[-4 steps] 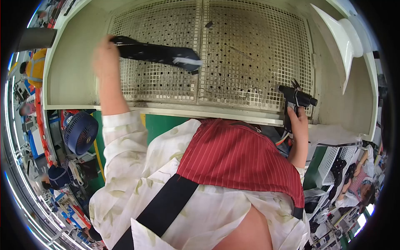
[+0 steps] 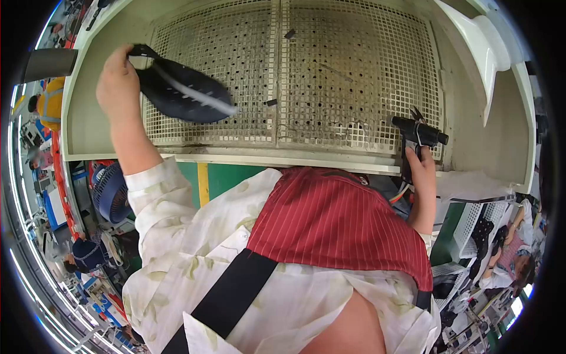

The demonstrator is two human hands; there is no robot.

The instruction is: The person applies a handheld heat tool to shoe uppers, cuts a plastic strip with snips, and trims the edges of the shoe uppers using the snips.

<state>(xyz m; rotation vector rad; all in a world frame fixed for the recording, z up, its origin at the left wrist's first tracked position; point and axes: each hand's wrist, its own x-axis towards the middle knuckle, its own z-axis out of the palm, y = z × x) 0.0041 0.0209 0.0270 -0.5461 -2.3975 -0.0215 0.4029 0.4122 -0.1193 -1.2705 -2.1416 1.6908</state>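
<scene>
Piece (image 2: 187, 93) pinched in your left hand (image 2: 118, 87), tool (image 2: 420, 132) gripped in right hand (image 2: 421, 168). Keep piece flat above the grate's (image 2: 348, 53) left edge.

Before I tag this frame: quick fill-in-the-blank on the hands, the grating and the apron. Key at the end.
1. The curved black piece is held in the person's ____ hand.
2. The right hand holds the black gun-shaped tool, so the number of hands holding nothing is ____.
3. The mesh grating is laid in ____ panels side by side.
4. The striped apron has a main colour of ____.

Missing words: left; zero; two; red.
</scene>
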